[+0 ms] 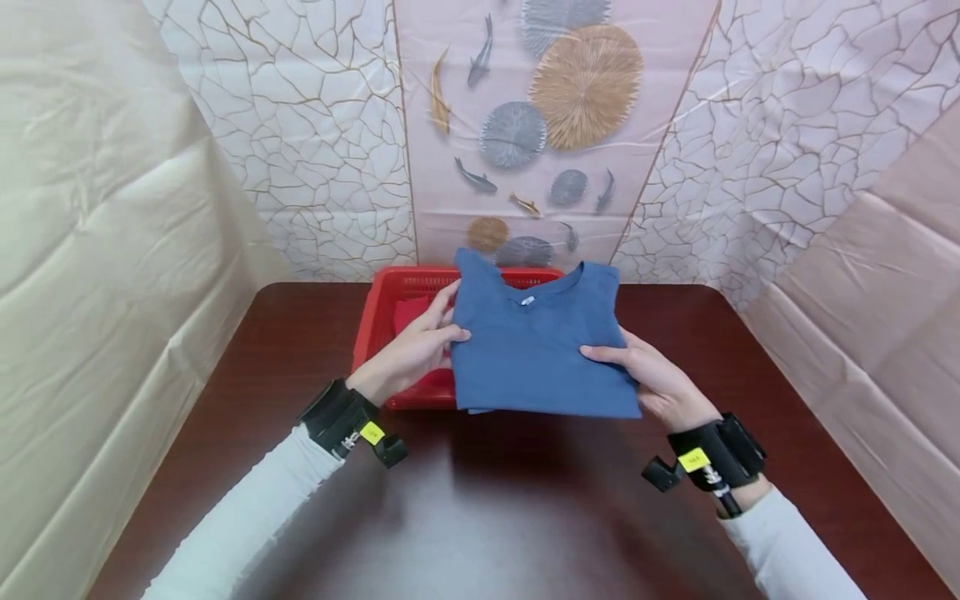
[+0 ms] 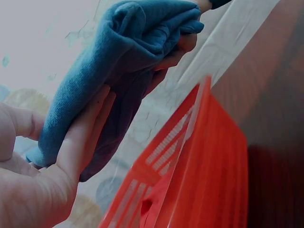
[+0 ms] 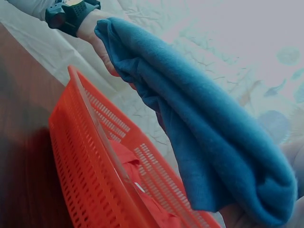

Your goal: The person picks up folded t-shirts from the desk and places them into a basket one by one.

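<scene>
A folded blue T-shirt [image 1: 536, 354] is held up in front of the red basket, its neckline toward the back wall. My left hand [image 1: 420, 337] grips its left edge, thumb on top and fingers beneath. On the opposite edge my right hand [image 1: 652, 371] pinches the shirt the same way. From the side, in the left wrist view, the shirt [image 2: 80, 90] shows several folded layers lying over the fingers. The right wrist view has the shirt [image 3: 204, 114] raised above the basket's rim.
The red plastic basket [image 1: 367, 321] with slotted walls stands at the table's far side, partly hidden behind the shirt. Red cloth [image 3: 126, 159] lies inside it. A dark brown table [image 1: 300, 333] carries the basket; patterned fabric [image 1: 322, 125] hangs behind, with beige sheets at both sides.
</scene>
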Tool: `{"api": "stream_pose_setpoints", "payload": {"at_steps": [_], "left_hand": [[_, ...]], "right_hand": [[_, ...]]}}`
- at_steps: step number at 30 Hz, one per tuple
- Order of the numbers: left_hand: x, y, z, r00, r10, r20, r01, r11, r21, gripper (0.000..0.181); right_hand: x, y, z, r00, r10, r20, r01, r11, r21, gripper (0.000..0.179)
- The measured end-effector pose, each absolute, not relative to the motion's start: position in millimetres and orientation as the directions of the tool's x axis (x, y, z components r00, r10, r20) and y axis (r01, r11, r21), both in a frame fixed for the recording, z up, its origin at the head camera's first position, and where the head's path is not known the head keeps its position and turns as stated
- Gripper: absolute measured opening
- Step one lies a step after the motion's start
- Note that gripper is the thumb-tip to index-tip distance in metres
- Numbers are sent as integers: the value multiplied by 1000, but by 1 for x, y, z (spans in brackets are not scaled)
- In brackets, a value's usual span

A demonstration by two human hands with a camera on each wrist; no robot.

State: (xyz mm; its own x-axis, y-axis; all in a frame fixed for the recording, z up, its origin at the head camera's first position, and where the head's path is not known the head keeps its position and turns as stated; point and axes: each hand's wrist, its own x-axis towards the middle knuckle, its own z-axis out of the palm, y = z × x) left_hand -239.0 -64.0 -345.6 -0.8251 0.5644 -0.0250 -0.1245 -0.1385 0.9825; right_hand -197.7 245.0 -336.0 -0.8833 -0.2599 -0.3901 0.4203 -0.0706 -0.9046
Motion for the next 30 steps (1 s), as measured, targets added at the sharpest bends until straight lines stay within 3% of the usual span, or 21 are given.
{"api": "stream_pose_setpoints", "payload": {"at_steps": [13,21,26,30], "left_hand": [[-272,-114,-364,-892,447,-67,-143,-137,980,71],[-294,-123,-389,-917,376,-135,-163,-45,986,69],[-295,-117,-392,-918,361,-164,-174,4,985,72],[-295,-113,-396,-911,354,-210,-210,40,977,74]], "right_hand": [[-255,194,-352,-884,-329,-334,366,-39,-930,82],[-273,181,-371,-882,-356,-309,337,-19,-941,76],[-279,183,-381,-884,-335,-327,327,57,-943,73],[-279,185,-388,-876,-325,-356,303,203,-931,69]]}}
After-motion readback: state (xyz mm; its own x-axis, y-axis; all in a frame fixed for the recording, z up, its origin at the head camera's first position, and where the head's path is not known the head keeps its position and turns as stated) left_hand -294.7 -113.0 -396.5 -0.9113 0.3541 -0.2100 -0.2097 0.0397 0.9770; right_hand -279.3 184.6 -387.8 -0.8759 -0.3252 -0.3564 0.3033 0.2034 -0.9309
